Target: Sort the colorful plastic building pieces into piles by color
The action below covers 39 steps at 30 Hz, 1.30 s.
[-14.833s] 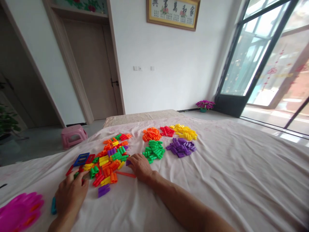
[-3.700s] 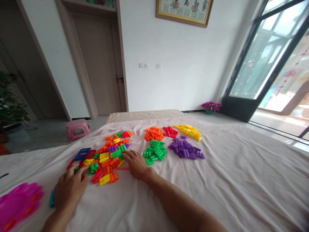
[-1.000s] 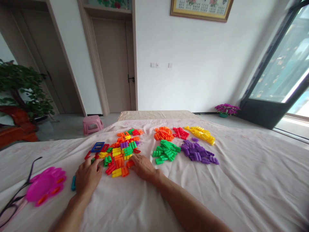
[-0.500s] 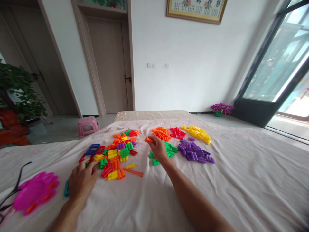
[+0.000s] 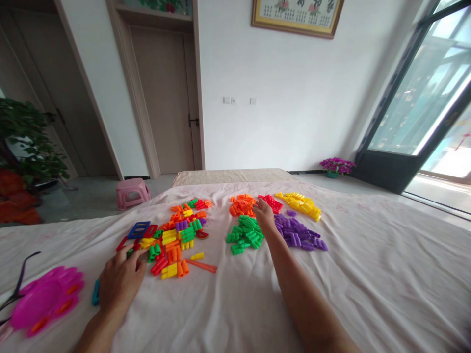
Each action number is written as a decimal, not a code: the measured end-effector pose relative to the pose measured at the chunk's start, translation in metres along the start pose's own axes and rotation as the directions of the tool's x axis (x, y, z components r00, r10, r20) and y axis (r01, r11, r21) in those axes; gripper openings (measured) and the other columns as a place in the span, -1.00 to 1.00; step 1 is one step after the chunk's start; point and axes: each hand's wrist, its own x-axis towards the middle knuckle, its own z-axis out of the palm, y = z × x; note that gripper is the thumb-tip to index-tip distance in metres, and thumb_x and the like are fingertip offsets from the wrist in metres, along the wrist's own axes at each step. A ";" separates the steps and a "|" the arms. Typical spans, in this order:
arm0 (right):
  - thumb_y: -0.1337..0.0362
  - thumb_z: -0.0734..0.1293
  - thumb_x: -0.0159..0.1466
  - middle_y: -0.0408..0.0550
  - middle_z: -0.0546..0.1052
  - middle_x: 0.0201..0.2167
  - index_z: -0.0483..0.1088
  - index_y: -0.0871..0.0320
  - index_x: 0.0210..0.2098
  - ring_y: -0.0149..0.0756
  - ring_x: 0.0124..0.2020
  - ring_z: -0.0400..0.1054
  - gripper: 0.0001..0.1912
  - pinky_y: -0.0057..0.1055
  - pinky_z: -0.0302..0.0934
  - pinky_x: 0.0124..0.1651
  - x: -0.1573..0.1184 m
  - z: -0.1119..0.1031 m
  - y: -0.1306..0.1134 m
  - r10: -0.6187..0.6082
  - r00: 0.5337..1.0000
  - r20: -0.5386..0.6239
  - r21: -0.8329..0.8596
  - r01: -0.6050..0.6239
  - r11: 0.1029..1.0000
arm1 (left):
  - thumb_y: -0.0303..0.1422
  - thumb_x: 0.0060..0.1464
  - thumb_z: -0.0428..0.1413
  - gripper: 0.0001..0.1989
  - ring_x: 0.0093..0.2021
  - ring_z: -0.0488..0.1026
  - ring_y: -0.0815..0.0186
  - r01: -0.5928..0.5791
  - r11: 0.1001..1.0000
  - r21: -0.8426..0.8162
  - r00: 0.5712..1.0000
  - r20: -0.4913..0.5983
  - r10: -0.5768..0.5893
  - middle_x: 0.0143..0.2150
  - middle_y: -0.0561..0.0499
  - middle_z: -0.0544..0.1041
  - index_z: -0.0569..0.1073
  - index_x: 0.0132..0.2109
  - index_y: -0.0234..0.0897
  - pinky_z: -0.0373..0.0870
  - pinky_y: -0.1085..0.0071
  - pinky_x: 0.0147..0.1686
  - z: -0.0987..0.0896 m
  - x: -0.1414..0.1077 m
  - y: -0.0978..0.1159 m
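My left hand [image 5: 123, 277] rests at the left edge of a mixed pile of coloured blocks [image 5: 172, 240], fingers spread over a small green piece [image 5: 129, 252]. My right hand [image 5: 264, 214] reaches between the orange pile [image 5: 242, 205] and the red pile [image 5: 272, 203], its fingers bent and partly apart, nothing visible in them. Just below it lies the green pile [image 5: 245, 234], with the purple pile [image 5: 298, 233] to its right. Farther back on the right are the yellow blocks [image 5: 300, 205].
A pink flower-shaped tray [image 5: 42, 299] and dark-framed glasses [image 5: 22, 279] lie at the left, near a teal piece [image 5: 96, 293]. Blue and red frames [image 5: 139, 230] border the mixed pile. Beyond the white cloth [image 5: 368, 274] stands a pink stool [image 5: 132, 193].
My right hand has moved right, from beside the orange pile to between the orange and red piles. The orange block it held is no longer seen in it. My left hand has barely moved.
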 end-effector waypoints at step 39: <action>0.39 0.24 0.35 0.02 0.44 0.21 0.37 0.04 0.20 -0.20 0.17 0.31 -0.56 -0.27 0.19 0.21 -0.120 0.085 -0.053 -0.287 0.635 0.717 -0.268 0.632 0.727 | -0.29 0.25 -0.05 -0.62 0.04 0.44 0.12 0.029 0.999 -0.018 0.999 0.016 -0.028 0.26 -0.03 0.43 0.63 0.01 -0.07 0.33 0.23 0.02 -0.013 -0.001 0.008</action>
